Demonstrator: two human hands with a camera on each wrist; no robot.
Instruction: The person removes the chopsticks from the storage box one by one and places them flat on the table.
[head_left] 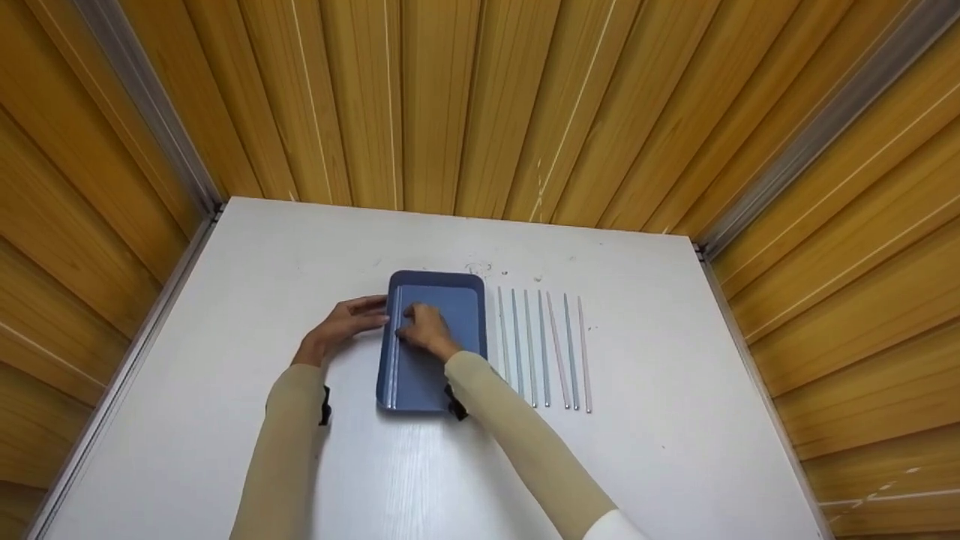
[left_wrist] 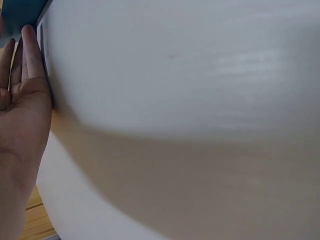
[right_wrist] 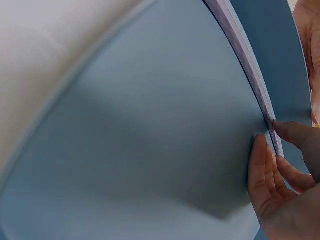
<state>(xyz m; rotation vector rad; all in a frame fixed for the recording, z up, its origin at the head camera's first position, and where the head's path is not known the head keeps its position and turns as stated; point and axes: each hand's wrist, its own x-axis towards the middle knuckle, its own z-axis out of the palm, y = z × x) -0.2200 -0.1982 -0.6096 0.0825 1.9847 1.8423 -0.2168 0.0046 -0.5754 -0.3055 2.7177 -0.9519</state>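
A blue rectangular tray [head_left: 465, 319] lies lengthwise on the white table. Along its left inner wall run slim chopsticks [head_left: 393, 371], close together; a pink one [right_wrist: 245, 52] shows in the right wrist view beside a pale blue edge. My right hand [head_left: 425, 328] reaches inside the tray and pinches the pink chopstick between thumb and fingers, low against the tray floor. Outside the left wall, my left hand [head_left: 341, 322] has its fingers extended, with the fingertips touching the tray's side. The left wrist view shows those straight fingers [left_wrist: 33, 52] near a corner of the tray.
Several pink and blue chopsticks [head_left: 540, 345] lie roughly parallel on the table [head_left: 637, 442] to the right of the tray, some partly behind the right sleeve [head_left: 517, 420]. Wood-patterned panels [head_left: 450, 105] stand behind and at both sides.
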